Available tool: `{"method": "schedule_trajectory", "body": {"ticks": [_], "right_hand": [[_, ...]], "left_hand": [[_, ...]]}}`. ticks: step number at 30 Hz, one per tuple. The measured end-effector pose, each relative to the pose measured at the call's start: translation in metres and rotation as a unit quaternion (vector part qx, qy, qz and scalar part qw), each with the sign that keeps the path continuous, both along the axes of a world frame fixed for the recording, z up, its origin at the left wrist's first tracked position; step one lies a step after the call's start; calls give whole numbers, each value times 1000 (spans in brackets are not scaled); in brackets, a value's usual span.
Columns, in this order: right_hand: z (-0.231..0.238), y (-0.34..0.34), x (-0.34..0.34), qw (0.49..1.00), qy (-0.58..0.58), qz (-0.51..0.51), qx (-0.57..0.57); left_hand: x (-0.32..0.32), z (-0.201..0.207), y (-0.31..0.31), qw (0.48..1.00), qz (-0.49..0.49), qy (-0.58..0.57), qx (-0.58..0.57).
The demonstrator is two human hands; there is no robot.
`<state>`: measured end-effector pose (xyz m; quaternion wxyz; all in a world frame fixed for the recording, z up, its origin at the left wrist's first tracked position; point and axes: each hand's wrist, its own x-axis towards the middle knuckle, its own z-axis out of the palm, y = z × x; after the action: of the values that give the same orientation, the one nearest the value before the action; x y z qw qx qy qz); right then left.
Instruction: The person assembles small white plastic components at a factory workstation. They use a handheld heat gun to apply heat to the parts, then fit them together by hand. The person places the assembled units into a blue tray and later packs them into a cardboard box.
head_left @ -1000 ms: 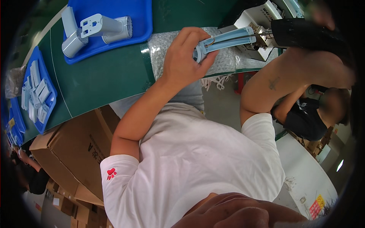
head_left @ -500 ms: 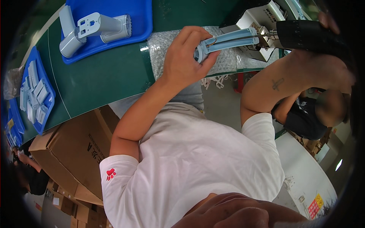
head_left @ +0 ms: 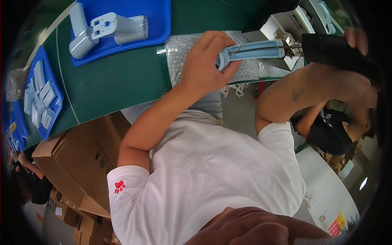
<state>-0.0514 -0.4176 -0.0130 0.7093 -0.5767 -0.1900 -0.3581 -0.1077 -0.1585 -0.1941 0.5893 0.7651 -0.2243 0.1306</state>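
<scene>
My left hand (head_left: 206, 67) grips the rounded end of a long light blue plastic housing (head_left: 259, 50), its fingers wrapped round that end. A short thin wire, copper-coloured, shows near my fingertips. From the right, my right hand (head_left: 356, 41) is closed round a black power screwdriver (head_left: 332, 49) held level. The driver's long thin bit runs into the open channel of the housing toward my left hand. Whether the bit's tip meets a screw cannot be made out. Most of my right hand is dark or behind the driver.
An open box (head_left: 281, 30) with metal parts stands behind the driver. Bubble wrap (head_left: 179, 57) covers the green table's edge. A blue tray (head_left: 159, 34) holds larger light blue housings; another tray (head_left: 57, 102) holds small parts. A cardboard box (head_left: 81, 163) is below; people sit nearby.
The housing has rolled slightly in my left hand, showing more of its side wall. The driver stays in line with it, and the whole scene has shifted a little to the right.
</scene>
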Motion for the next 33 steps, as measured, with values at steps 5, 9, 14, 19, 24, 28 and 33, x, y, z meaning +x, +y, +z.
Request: {"method": "schedule_trajectory", "body": {"ticks": [5,9,14,19,24,28,33], "right_hand": [[-2,5,-6,1000,0,21,16],[-15,29,2,982,-24,171,79],[40,-17,-29,944,-127,239,190],[59,-54,-70,907,-173,295,244],[30,-39,-64,948,-73,253,178],[13,-30,-52,959,-6,251,131],[4,-18,-39,964,-38,231,125]], "left_hand": [[1,1,0,1000,-4,-11,-1],[3,18,6,999,-29,-9,36],[14,75,42,969,-141,88,183],[59,160,117,979,-96,-32,179],[117,176,179,971,38,-221,86],[131,168,196,956,64,-281,56],[159,161,209,930,139,-328,94]]}}
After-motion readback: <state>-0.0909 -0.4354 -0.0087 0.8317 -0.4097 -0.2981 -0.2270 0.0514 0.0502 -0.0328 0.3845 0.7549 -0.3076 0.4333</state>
